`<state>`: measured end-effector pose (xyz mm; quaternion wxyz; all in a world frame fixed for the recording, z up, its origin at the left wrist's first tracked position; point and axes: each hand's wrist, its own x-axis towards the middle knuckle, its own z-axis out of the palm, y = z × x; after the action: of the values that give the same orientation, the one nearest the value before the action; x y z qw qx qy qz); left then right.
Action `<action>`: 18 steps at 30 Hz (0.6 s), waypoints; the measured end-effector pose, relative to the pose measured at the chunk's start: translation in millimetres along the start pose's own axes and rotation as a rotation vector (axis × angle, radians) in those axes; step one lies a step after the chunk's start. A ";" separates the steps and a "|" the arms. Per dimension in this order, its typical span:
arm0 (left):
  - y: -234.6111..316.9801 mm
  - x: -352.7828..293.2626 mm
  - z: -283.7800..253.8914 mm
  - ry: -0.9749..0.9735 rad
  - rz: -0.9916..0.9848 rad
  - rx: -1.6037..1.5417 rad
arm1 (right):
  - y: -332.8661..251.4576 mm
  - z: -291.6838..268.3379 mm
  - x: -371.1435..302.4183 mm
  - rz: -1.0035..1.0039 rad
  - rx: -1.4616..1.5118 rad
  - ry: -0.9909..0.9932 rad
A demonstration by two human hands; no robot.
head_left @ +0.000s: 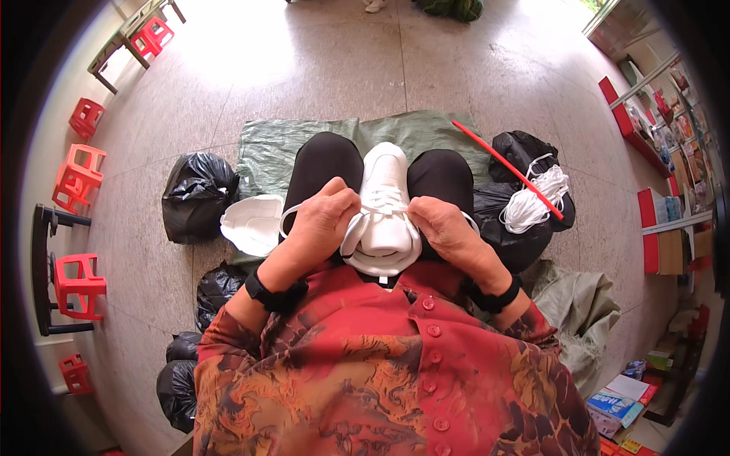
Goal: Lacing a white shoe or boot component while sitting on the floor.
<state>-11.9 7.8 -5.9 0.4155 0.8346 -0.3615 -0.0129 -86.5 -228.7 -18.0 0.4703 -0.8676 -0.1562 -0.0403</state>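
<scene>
A white lace-up shoe [385, 169] is held between my knees, its toe pointing away and its opening toward me. White shoelace [382, 199] crosses its tongue in several rows. My left hand [325, 218] is at the shoe's left side, thumb and fingers pinched on the lace, with a loop of it hanging beyond the hand. On the right side my right hand [450, 230] pinches the lace too, and a short length curves out past the knuckles. The fingertips partly hide the lace ends.
A white shoe-like piece [253, 225] lies left of my knee. Black plastic bags [199, 196] stand on both sides. A bundle of white laces [534, 204] and a red stick [508, 169] rest on the right-hand bags. Green woven sheeting [262, 156] covers floor ahead. Red stools [79, 285] line the left.
</scene>
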 end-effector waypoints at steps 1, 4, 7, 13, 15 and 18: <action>0.5 1.6 0.4 0.024 0.086 0.079 | 1.8 0.4 0.7 -0.014 0.013 0.010; -0.6 6.8 -3.1 -0.044 0.176 0.137 | 3.3 0.5 1.9 -0.035 0.027 0.027; -1.2 9.9 -6.2 -0.107 0.178 0.122 | 2.4 1.7 -0.6 -0.036 0.039 0.038; 5.8 3.2 2.2 -0.119 0.295 0.205 | 1.2 9.4 -10.7 0.017 0.012 0.077; -1.1 -8.1 7.8 -0.104 0.137 0.091 | -7.4 14.3 -16.0 0.052 -0.032 0.088; 12.3 -24.5 13.2 0.024 0.025 0.064 | -28.4 18.1 -22.3 0.115 -0.171 0.147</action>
<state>-41.5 9.1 -12.7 0.3932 0.8428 -0.3671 0.0139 -117.8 -204.4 -10.1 0.4063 -0.9068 -0.0672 -0.0901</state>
